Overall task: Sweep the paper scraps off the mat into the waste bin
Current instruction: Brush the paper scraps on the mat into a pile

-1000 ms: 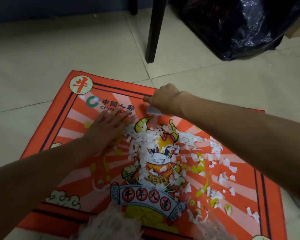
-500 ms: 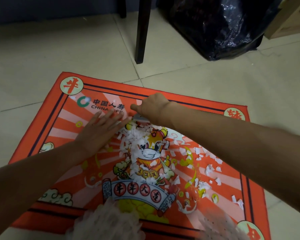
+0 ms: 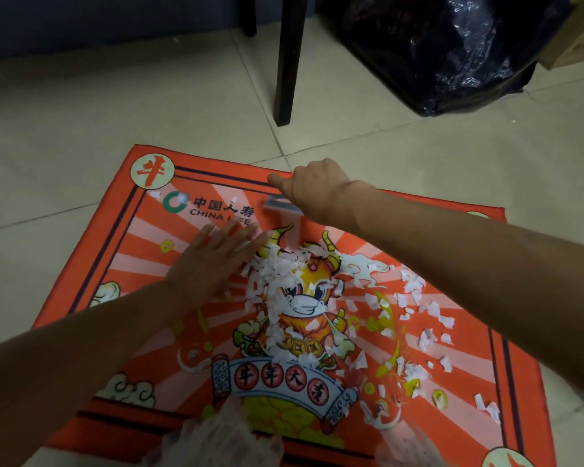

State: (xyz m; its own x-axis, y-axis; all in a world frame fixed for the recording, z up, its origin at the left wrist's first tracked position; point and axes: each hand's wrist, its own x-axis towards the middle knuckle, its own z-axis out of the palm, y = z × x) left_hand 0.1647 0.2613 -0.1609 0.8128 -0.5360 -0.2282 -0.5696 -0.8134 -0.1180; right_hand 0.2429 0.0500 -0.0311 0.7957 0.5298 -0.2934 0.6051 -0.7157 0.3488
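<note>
An orange mat (image 3: 122, 251) with a cartoon ox print lies on the tiled floor. White paper scraps (image 3: 277, 274) are heaped over the ox's head, and more loose scraps (image 3: 425, 311) are scattered across the mat's right side. My left hand (image 3: 213, 261) lies flat on the mat with straight fingers, touching the heap's left edge. My right hand (image 3: 314, 190) is near the mat's far border and grips a flat pale card (image 3: 279, 204) whose edge touches the mat. A black plastic waste bag (image 3: 445, 52) stands on the floor beyond the mat, at the far right.
A dark furniture leg (image 3: 287, 62) stands on the tiles just past the mat's far edge, with a second leg (image 3: 248, 15) behind it. A cardboard box (image 3: 573, 38) sits at the top right. Pale fabric (image 3: 223, 443) shows at the bottom edge.
My right hand, with the card, has drawn back from the top of the heap to the mat's far border. My left hand stays flat beside the heap.
</note>
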